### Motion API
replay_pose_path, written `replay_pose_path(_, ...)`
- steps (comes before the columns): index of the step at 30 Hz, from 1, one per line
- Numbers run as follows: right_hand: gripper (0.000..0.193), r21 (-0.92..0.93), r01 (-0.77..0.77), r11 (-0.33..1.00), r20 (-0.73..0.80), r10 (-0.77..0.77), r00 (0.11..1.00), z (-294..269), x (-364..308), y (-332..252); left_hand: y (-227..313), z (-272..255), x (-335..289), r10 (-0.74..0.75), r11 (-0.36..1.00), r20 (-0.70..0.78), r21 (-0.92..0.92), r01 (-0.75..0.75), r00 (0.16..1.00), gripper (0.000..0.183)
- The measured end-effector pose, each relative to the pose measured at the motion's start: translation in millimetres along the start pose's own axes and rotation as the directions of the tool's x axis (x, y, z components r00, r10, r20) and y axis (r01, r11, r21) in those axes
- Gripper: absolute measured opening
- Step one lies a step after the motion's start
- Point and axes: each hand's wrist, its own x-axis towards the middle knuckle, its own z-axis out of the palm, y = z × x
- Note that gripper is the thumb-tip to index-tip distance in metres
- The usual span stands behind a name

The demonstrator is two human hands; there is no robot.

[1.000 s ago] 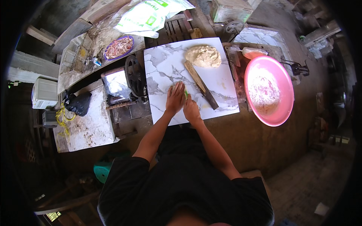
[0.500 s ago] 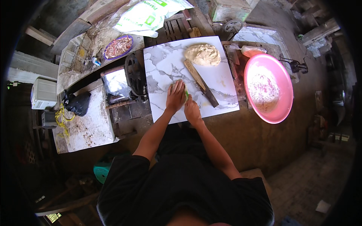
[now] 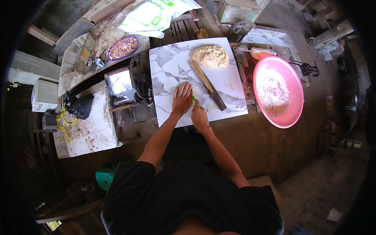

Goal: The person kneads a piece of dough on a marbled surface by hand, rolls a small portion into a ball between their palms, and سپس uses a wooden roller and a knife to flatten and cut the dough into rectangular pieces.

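Observation:
My left hand (image 3: 182,98) lies flat, fingers stretched forward, on the white marble-patterned board (image 3: 168,58). A bit of something pale shows at its fingers' right edge, mostly hidden under the hand. Close beside it, my right hand (image 3: 199,116) is closed around a slim green knife (image 3: 194,99), which points away from me along the left hand's fingers; its far end is hard to make out. Farther up the board rests a large lump of dough (image 3: 210,56). A long wooden stick (image 3: 207,84), darker at its near end, lies slantwise between the dough and the board's front edge.
Right of the board stands a pink basin (image 3: 279,92) with white flour inside. On the left are a machine with a dark wheel (image 3: 139,77), a black plastic bag (image 3: 81,106) and a purple-rimmed plate (image 3: 123,48) of pale strips. A white-green sack (image 3: 154,17) lies behind.
Both hands stay in nearly the same place, the left flat and the right on the knife. The whole view has shifted very slightly.

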Motion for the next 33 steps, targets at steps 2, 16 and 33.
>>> replay_pose_path(2,0.035,-0.009,-0.004,1.0,-0.001,0.004,1.0,-0.1,-1.3,1.4,0.5,-0.5,1.2,0.003,1.0,-0.018,0.001,-0.003,1.0,0.046)
replay_pose_path(16,0.04,0.006,-0.039,0.999,0.06,0.038,0.997,4.0,-18.1,7.5,-0.9,-2.2,-0.9,0.013,0.999,-0.092,-0.03,-0.016,0.996,0.044)
replay_pose_path(33,0.038,0.008,-0.077,0.997,0.025,0.076,0.997,-2.1,-44.9,7.6,-0.2,-0.8,-1.1,0.016,0.996,-0.089,-0.084,-0.023,0.996,0.045)
